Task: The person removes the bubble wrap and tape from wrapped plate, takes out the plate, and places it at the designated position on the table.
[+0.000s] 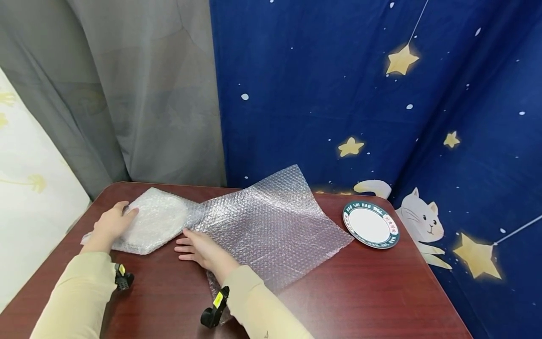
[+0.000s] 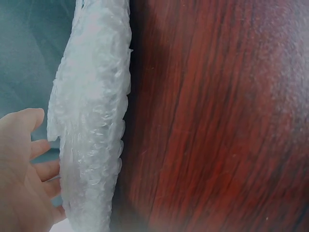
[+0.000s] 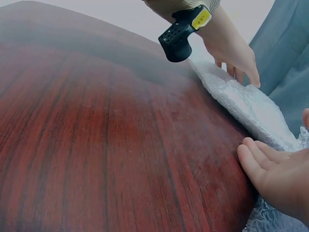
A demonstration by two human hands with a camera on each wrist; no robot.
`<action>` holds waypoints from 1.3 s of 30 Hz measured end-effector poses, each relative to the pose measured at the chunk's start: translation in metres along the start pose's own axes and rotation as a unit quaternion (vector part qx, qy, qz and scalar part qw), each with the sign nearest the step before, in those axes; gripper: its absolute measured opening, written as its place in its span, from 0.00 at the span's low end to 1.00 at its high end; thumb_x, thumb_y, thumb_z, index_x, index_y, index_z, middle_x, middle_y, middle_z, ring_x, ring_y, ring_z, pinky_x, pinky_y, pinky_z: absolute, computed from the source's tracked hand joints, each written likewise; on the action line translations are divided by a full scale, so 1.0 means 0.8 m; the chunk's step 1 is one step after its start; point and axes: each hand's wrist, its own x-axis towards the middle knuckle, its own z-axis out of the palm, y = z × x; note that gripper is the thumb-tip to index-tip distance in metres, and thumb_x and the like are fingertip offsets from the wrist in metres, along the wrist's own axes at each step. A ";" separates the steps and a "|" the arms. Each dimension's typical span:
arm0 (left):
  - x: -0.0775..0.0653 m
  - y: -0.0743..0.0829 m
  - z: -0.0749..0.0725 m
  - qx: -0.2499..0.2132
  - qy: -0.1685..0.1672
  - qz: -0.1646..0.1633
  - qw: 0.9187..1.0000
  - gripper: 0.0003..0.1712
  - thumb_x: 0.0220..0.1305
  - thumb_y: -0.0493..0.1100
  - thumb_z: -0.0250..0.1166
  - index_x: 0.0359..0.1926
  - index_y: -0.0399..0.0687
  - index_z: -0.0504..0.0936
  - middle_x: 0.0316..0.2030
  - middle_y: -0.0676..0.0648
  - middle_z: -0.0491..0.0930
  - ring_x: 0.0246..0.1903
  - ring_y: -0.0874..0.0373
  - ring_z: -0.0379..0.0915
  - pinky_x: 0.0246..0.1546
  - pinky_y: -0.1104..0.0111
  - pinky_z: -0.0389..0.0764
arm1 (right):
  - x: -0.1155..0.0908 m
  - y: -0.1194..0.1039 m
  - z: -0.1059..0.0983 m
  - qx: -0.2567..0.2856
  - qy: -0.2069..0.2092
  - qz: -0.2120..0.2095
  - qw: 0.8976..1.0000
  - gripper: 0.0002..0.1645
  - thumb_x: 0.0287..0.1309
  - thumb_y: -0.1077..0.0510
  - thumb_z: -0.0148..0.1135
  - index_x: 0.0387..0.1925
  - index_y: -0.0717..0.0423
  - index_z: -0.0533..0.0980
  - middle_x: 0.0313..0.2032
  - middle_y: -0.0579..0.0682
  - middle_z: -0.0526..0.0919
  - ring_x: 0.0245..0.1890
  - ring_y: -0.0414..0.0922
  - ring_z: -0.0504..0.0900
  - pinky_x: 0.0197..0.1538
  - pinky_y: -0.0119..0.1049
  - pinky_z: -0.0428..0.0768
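Note:
A flat white bundle wrapped in bubble wrap (image 1: 158,219) lies at the left of the table. A wide sheet of clear bubble wrap (image 1: 267,221) stretches from its right end across the middle. My left hand (image 1: 111,225) rests on the bundle's left part with loosely bent fingers; the left wrist view shows the fingertips against the bundle's puffy side. Fingers extended and spread, my right hand (image 1: 206,250) is near the bundle's lower right edge, partly over the sheet. In the right wrist view its palm is turned up and no object lies in it.
A round plate (image 1: 367,226) with a white middle and dark green lettered rim lies at the table's right side. The reddish-brown wooden table (image 1: 364,292) backs onto a grey curtain (image 1: 156,94) and a blue star-patterned curtain (image 1: 296,94). Each wrist carries a small black camera.

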 end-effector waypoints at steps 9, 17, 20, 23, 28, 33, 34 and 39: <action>-0.004 0.001 0.001 0.001 0.011 -0.006 1.000 0.42 0.72 0.60 0.40 0.66 0.24 0.52 0.60 0.17 0.55 0.56 0.19 0.51 0.49 0.30 0.52 | 0.003 0.001 0.003 -0.014 -0.013 -0.006 1.000 0.24 0.70 0.53 0.51 0.61 0.63 0.67 0.50 0.60 0.78 0.52 0.57 0.78 0.53 0.53 0.75; -0.016 -0.009 0.003 -0.017 0.040 -0.006 0.999 0.38 0.73 0.54 0.44 0.63 0.19 0.56 0.52 0.18 0.65 0.52 0.24 0.62 0.49 0.37 0.64 | 0.002 0.005 0.001 -0.021 -0.031 -0.008 0.999 0.26 0.71 0.53 0.50 0.62 0.64 0.65 0.51 0.60 0.77 0.52 0.57 0.77 0.54 0.54 0.73; -0.020 -0.014 0.003 -0.026 0.045 -0.004 0.999 0.36 0.73 0.52 0.45 0.61 0.18 0.59 0.50 0.19 0.66 0.51 0.25 0.62 0.49 0.38 0.65 | 0.002 0.005 0.001 -0.027 -0.035 -0.009 0.999 0.28 0.70 0.52 0.51 0.64 0.65 0.62 0.50 0.60 0.77 0.52 0.57 0.77 0.54 0.53 0.73; -0.024 -0.018 0.001 -0.031 0.044 -0.008 0.999 0.35 0.72 0.51 0.47 0.60 0.18 0.61 0.51 0.19 0.66 0.51 0.24 0.61 0.48 0.37 0.65 | 0.001 0.005 0.002 -0.031 -0.037 -0.010 0.999 0.33 0.70 0.52 0.52 0.68 0.66 0.57 0.51 0.60 0.77 0.52 0.57 0.77 0.54 0.53 0.74; -0.028 -0.024 -0.003 -0.042 0.038 -0.012 0.998 0.34 0.72 0.50 0.49 0.60 0.18 0.62 0.51 0.19 0.66 0.52 0.24 0.61 0.48 0.38 0.66 | -0.001 0.006 0.003 -0.034 -0.039 -0.010 0.999 0.36 0.70 0.52 0.52 0.70 0.67 0.55 0.53 0.61 0.75 0.52 0.57 0.77 0.54 0.53 0.73; -0.033 -0.029 -0.005 -0.058 0.028 -0.027 0.998 0.35 0.72 0.51 0.49 0.60 0.19 0.62 0.55 0.17 0.61 0.54 0.23 0.58 0.50 0.37 0.64 | -0.002 0.006 0.003 -0.034 -0.042 -0.010 0.998 0.36 0.70 0.53 0.52 0.70 0.67 0.54 0.55 0.63 0.74 0.53 0.56 0.77 0.55 0.52 0.73; -0.034 -0.031 -0.006 -0.057 0.027 -0.027 0.998 0.35 0.72 0.51 0.50 0.60 0.18 0.62 0.56 0.17 0.61 0.55 0.22 0.57 0.50 0.36 0.63 | -0.002 0.006 0.003 -0.033 -0.042 -0.010 0.999 0.36 0.70 0.53 0.52 0.71 0.67 0.54 0.55 0.63 0.74 0.53 0.56 0.77 0.55 0.52 0.73; -0.037 -0.038 -0.008 -0.062 0.009 -0.030 0.998 0.36 0.71 0.50 0.51 0.59 0.17 0.62 0.57 0.15 0.56 0.56 0.21 0.53 0.52 0.35 0.61 | -0.005 0.006 0.003 -0.033 -0.043 -0.013 0.998 0.36 0.69 0.55 0.53 0.71 0.67 0.53 0.54 0.62 0.74 0.53 0.56 0.77 0.55 0.51 0.73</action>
